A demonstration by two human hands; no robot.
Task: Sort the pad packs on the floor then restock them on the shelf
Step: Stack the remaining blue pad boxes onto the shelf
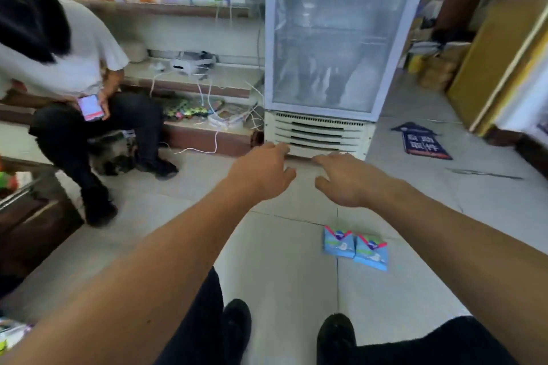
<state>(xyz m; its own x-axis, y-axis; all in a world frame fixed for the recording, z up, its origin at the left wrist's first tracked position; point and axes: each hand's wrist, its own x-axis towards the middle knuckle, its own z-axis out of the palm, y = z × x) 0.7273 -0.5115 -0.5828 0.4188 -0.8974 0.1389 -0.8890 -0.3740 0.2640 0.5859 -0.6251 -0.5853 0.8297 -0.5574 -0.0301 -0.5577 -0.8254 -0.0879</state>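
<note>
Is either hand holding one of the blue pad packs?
No, both the left hand and right hand are empty, and two blue pad packs lie on the floor.

Both arms reach forward at the frame's centre, the left hand and right hand empty with fingers loosely spread above the tiled floor. Two blue pad packs lie side by side, touching, at lower right of centre. A glass-door cooler stands at upper centre; a seated person holding a phone is at left.
</note>
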